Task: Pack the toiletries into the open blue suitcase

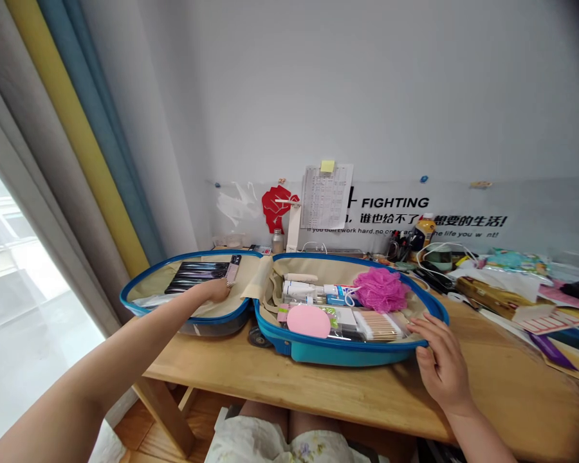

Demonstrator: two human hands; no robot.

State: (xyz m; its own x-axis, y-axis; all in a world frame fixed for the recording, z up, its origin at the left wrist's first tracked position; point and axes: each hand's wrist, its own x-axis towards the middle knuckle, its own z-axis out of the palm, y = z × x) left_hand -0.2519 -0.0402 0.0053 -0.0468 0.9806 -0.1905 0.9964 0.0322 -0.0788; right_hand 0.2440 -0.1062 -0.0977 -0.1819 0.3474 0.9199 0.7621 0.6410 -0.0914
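Note:
A blue-rimmed suitcase [352, 355] lies spread open on the wooden table. Inside its left half, my left hand [217, 290] is closed at the lower end of a narrow pink-and-black item [233, 269]; its fingertips are mostly hidden. Beside it lies a dark pack of slim tools [195, 276]. My right hand [441, 360] grips the right half's rim, fingers over the edge and thumb outside. That half holds a purple bath puff [381, 289], a pack of cotton swabs [379, 326], a pink oval item [309, 321], a white tube [296, 288] and a blue bottle [336, 300].
The wooden table [270, 379] ends just before my lap. Cables, papers and a brown pouch [487, 297] crowd its right side. Behind stand a yellow-labelled bottle [423, 231] and a white lamp [294, 228] by the wall. A curtain [87, 141] hangs at left.

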